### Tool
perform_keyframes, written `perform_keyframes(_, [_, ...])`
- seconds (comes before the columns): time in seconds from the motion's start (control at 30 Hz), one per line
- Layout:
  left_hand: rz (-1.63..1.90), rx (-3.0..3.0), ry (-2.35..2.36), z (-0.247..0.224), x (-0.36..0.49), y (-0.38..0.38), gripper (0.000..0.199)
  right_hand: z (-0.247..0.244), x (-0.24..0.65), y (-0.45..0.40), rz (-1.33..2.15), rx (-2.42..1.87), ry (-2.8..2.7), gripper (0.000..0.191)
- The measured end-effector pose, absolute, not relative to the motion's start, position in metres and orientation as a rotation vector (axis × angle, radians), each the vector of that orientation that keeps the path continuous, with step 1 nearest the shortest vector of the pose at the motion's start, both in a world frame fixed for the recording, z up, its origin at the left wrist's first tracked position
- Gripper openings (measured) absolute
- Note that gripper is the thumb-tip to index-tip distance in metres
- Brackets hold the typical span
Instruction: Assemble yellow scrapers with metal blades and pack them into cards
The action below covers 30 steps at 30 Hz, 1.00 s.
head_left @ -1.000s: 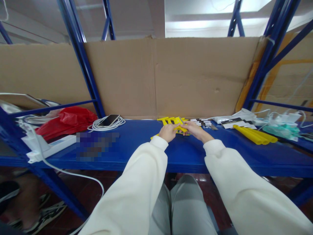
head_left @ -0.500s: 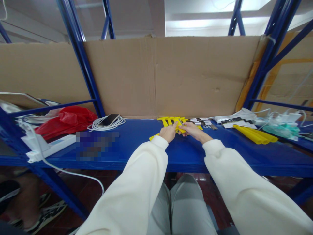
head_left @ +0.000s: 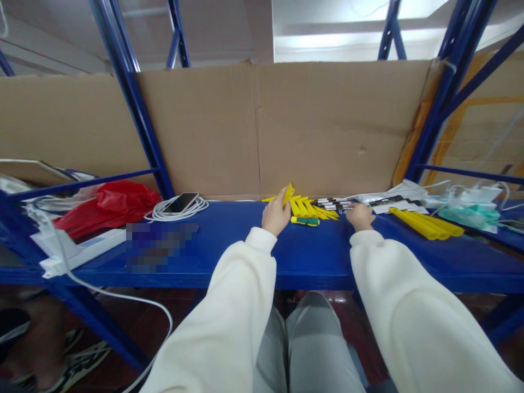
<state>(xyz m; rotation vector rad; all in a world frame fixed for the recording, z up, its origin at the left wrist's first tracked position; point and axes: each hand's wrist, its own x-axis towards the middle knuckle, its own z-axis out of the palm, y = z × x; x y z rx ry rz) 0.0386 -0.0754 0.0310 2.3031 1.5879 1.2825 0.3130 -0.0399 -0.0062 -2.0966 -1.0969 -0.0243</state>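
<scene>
My left hand is closed around a yellow T-shaped plastic piece, raised at an angle above the table. Beside it, several more yellow T-shaped pieces lie in an overlapping row. A green-and-yellow screwdriver rests on the blue tabletop in front of that row. My right hand is at the right end of a group of small black-and-white strips. Its fingertips are pinched together there, and what they hold is too small to make out.
Yellow tubes lie at the right, by a white-and-black package. On the left are a phone on a coiled white cable, a red bag and a white power strip. Cardboard stands behind the blue table.
My hands have moved apart: the left lifts a yellow T-shaped piece, while the right has gone right to the black-and-white strips. The screwdriver now lies on the table.
</scene>
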Motion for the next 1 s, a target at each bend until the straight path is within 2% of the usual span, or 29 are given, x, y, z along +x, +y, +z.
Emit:
perform_keyframes(0.3, [1.577, 1.722, 1.254, 0.037, 0.036, -0.061, 0.010, -0.028, 0.324, -0.028, -0.133, -2.230, -1.241, 0.041])
perform_keyframes(0.57, [1.397, 1.138, 0.999, 0.043, 0.042, -0.075, 0.021, -0.026, 0.326, -0.030, -0.150, -2.249, -1.364, 0.040])
perform_keyframes(0.83, [1.037, 1.056, 1.028, 0.034, 0.045, -0.074, 0.020, -0.019, 0.315, -0.037, -0.121, -2.316, -1.391, 0.046])
perform_keyframes(1.0, [0.952, 1.076, 1.033, 0.030, 0.046, -0.071, 0.018, -0.020, 0.318, -0.034, -0.182, -2.296, -1.433, 0.040])
